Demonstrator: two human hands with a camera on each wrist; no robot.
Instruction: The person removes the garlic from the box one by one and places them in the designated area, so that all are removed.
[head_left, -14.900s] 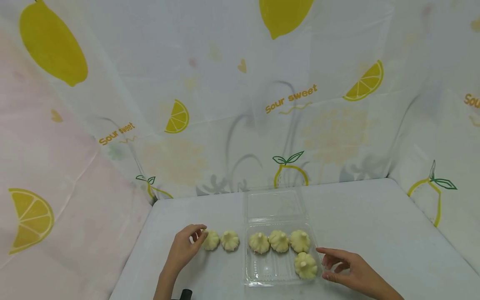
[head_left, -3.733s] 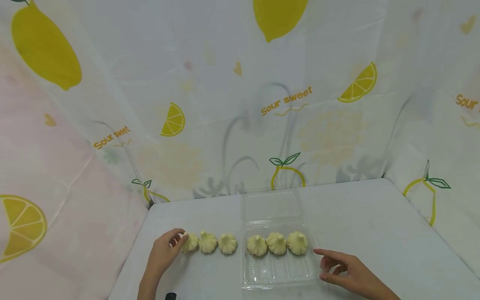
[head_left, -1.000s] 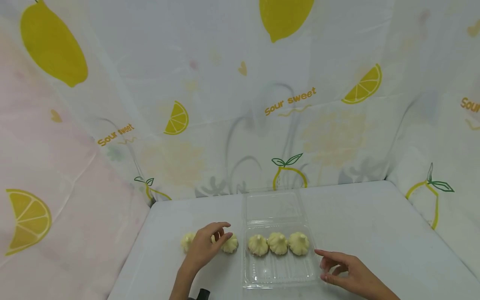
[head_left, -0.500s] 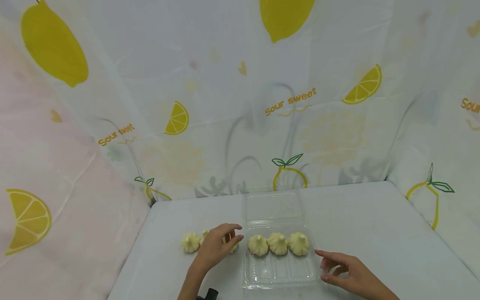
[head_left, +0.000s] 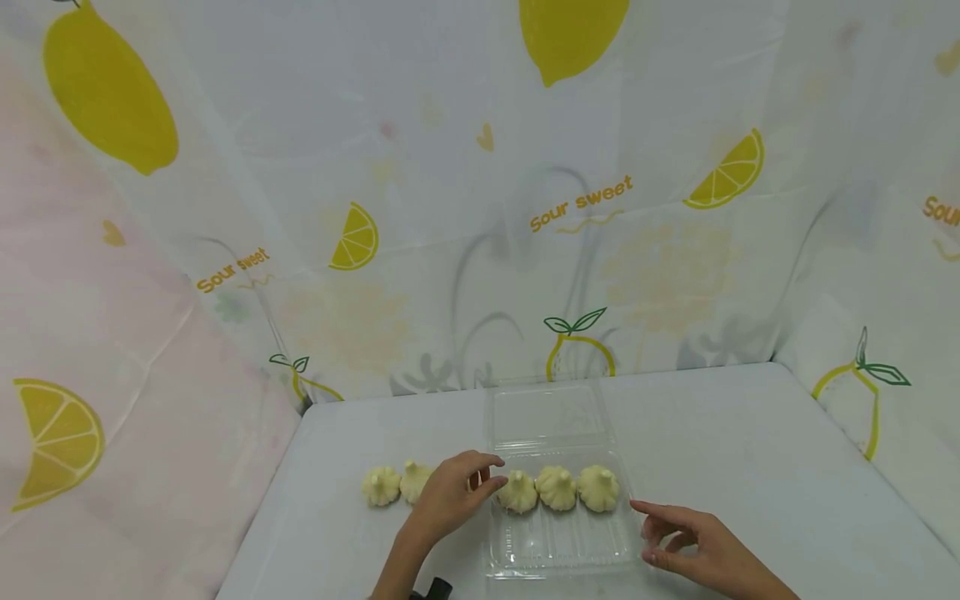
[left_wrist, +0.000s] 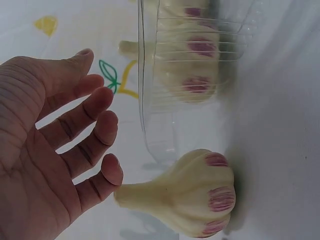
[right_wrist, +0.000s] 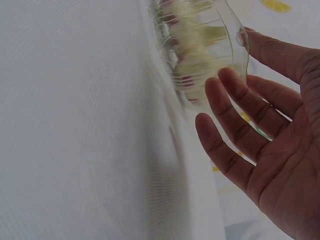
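Garlic bulbs stand in a row on the white table: the leftmost bulb and the middle bulb show in the head view, while my left hand covers the third. That third bulb appears in the left wrist view, its stem at my little fingertip. My left hand is loosely bent and holds nothing, its fingertips by the left garlic bulb in the clear plastic container. Two more bulbs sit beside it, along the container's back. My right hand, fingers relaxed, touches or nearly touches the container's right edge.
The container's transparent lid lies folded back behind it. A lemon-printed cloth hangs around the table. A black device is by my left wrist.
Since 14.9 s ago, the front-right bulb has left the container and the table row has grown from two to three. My left hand now moves right along the row; my right hand stays.
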